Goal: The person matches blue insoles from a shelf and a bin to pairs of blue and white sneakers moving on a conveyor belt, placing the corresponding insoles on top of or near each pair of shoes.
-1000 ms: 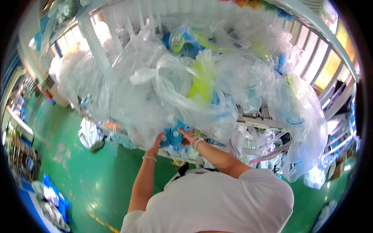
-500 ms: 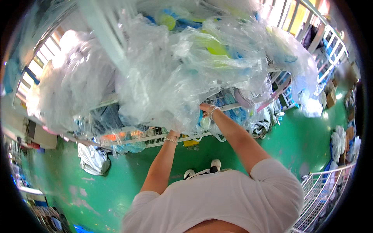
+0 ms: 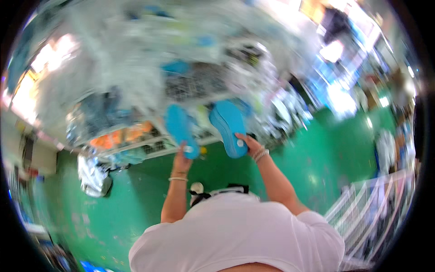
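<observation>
A blue shoe insole (image 3: 178, 126) is gripped at its heel end by my left hand (image 3: 182, 159), its toe end pointing away from me. My right hand (image 3: 250, 143) holds more blue insoles (image 3: 226, 122), apparently a small stack, with the thumb lying on top near a pale round spot at the heel. The two hands are apart, side by side in front of the rack. Just beyond them, blurred clear plastic bags (image 3: 122, 54) with blue and yellow-green contents cover the rack.
A white wire rack (image 3: 170, 149) runs across in front, with orange things (image 3: 122, 134) on its lower left. A silvery bag (image 3: 93, 177) rests on the green floor (image 3: 136, 199) at left. At lower right stands another white wire rack (image 3: 362, 217).
Both hands have come out from among the plastic bags and toward me, now with blue insoles in them. The view has shifted and blurred.
</observation>
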Available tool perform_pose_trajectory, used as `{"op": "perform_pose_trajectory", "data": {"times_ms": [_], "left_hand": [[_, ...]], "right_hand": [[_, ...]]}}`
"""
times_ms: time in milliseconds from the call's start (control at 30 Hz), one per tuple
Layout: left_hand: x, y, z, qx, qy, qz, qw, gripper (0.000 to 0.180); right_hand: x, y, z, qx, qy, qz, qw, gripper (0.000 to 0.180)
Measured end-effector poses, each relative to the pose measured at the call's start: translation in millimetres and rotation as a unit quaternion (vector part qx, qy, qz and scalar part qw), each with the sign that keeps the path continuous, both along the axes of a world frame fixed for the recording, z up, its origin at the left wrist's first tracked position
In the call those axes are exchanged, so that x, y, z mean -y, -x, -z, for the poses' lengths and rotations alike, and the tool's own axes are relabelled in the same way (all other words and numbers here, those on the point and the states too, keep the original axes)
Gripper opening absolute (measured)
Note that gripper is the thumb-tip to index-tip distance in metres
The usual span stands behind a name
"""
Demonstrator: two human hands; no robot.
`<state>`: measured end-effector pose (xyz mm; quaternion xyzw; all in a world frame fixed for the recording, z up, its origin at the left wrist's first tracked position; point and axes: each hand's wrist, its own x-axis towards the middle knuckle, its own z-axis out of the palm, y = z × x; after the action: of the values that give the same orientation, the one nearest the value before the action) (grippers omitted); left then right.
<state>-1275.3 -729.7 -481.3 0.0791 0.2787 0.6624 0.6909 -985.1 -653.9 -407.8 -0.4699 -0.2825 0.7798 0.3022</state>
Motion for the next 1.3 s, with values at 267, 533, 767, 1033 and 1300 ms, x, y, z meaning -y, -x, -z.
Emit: {"op": "perform_pose_trajectory", "data": {"times_ms": [267, 533, 767, 1033, 1300], "left_hand": [[95, -62, 126, -0.075, 0.318, -0.118, 0.938, 0.054], [81, -220, 131, -0.198, 0.407, 0.377, 0.809, 0.059], [-120, -506, 104, -0.250, 0.315, 0.551, 0.731, 0.063], [-232, -991, 40, -0.192, 0.123, 0.717, 0.659, 0.051], [-214, -1186, 59, -0.130, 0.233, 0.600, 0.754, 0.072]], "right_hand": [[250, -401, 33, 0.101, 0.116, 0.418, 0.895, 0.055], [630, -424, 78, 0.255, 0.348, 0.709, 0.558, 0.051], [602, -365, 59, 0.180, 0.544, 0.594, 0.565, 0.074], [483, -560, 63, 0.130, 0.446, 0.659, 0.591, 0.073], [488, -755, 83, 0.106, 0.493, 0.692, 0.517, 0.072]]}}
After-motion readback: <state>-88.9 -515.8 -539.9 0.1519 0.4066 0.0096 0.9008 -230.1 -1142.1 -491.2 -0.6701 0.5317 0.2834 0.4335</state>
